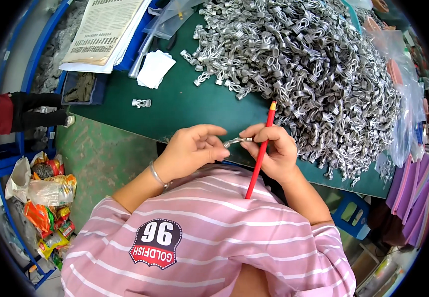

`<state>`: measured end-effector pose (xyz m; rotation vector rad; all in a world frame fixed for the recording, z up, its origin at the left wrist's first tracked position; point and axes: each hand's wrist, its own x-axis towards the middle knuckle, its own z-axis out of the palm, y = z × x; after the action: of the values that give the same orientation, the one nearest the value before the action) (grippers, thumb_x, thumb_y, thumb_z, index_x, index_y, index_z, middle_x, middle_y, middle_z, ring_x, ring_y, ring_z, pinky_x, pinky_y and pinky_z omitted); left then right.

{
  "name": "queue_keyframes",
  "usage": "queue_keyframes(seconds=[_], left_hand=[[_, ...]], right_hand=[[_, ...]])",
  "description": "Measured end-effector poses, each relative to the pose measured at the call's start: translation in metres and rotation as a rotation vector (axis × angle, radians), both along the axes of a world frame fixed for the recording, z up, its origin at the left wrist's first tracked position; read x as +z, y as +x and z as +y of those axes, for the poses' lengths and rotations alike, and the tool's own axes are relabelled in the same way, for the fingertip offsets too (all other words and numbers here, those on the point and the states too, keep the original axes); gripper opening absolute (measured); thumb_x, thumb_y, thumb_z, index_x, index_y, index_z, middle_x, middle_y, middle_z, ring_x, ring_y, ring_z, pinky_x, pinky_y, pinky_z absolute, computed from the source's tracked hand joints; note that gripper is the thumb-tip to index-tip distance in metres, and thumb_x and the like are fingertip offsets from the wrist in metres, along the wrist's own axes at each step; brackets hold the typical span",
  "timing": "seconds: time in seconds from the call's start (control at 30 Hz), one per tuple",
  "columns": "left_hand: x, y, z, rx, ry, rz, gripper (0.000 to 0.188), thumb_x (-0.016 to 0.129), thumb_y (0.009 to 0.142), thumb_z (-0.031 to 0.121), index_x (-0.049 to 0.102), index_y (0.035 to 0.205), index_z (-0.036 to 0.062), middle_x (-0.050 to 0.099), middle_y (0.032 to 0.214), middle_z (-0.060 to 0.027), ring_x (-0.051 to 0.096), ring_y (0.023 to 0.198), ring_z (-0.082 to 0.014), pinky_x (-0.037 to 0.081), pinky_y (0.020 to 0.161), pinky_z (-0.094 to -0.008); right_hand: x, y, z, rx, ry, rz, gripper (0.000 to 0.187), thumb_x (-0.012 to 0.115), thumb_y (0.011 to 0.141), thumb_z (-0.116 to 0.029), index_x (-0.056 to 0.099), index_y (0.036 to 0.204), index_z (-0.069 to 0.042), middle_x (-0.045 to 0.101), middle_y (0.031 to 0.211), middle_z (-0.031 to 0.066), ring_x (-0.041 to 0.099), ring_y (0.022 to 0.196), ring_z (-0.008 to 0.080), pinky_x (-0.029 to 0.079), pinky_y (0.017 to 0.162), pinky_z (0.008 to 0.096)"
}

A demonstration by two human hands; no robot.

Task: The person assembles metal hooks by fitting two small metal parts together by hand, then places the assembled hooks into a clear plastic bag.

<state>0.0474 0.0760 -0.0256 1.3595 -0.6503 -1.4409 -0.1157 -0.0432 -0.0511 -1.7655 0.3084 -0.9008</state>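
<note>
A small grey twisted metal fitting (237, 141) is held between my hands above the table's near edge. My right hand (277, 151) pinches one end of it between thumb and fingertips. A long red pencil (259, 168) with a yellow end is also held in that hand, slanting from the table side down toward my shirt. At the fitting's other end, the curled fingers and thumb of my left hand (187, 152) close in on it, with the index finger stretched out above. A huge heap of similar grey fittings (318, 79) covers the right of the green table (175, 116).
One lone fitting (141, 103) lies left on the table, near white paper slips (156, 69). Papers (100, 32) and a dark bin (82, 89) stand beyond. Blue shelving (31, 64), a person (26, 114) and snack packets (51, 198) are leftward. Plastic bags (405, 89) hang rightward.
</note>
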Motion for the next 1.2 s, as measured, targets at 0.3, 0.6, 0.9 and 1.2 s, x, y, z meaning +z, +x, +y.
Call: queue_keyframes(seconds=[0.3, 0.6, 0.9, 1.2], left_hand=[[0.001, -0.003, -0.008, 0.025, -0.118, -0.056, 0.015, 0.058, 0.081, -0.002, 0.058, 0.095, -0.0059, 0.061, 0.084, -0.0085, 0.061, 0.069, -0.0125, 0.052, 0.063, -0.0230], [-0.002, -0.004, -0.008, 0.054, -0.409, -0.431, 0.019, 0.068, 0.071, -0.002, 0.063, 0.089, -0.0005, 0.058, 0.075, -0.0051, 0.056, 0.064, -0.0086, 0.046, 0.055, -0.0211], [-0.006, -0.001, -0.007, 0.068, -0.349, -0.354, 0.019, 0.065, 0.073, -0.005, 0.060, 0.092, -0.0033, 0.058, 0.080, -0.0071, 0.058, 0.068, -0.0103, 0.048, 0.060, -0.0211], [-0.017, -0.005, -0.007, 0.070, -0.177, 0.139, 0.017, 0.057, 0.081, -0.003, 0.056, 0.097, -0.0063, 0.059, 0.090, -0.0124, 0.062, 0.076, -0.0174, 0.053, 0.068, -0.0273]], right_hand=[[0.009, -0.008, 0.005, 0.050, 0.537, -0.032, 0.013, 0.054, 0.085, 0.000, 0.043, 0.092, -0.001, 0.059, 0.092, 0.0151, 0.059, 0.073, 0.0135, 0.051, 0.062, 0.0233], [0.002, -0.005, 0.002, 0.216, 0.838, -0.071, 0.017, 0.055, 0.081, 0.006, 0.043, 0.089, -0.003, 0.057, 0.086, 0.0137, 0.060, 0.073, 0.0158, 0.051, 0.062, 0.0235], [0.003, -0.002, 0.008, 0.066, 0.460, -0.170, 0.035, 0.063, 0.071, 0.012, 0.041, 0.091, -0.004, 0.051, 0.100, 0.0154, 0.056, 0.088, 0.0184, 0.050, 0.074, 0.0272], [0.015, 0.010, 0.008, 0.036, -0.036, -0.175, 0.041, 0.070, 0.069, 0.005, 0.038, 0.091, -0.005, 0.058, 0.088, 0.0160, 0.059, 0.078, 0.0211, 0.050, 0.067, 0.0297]])
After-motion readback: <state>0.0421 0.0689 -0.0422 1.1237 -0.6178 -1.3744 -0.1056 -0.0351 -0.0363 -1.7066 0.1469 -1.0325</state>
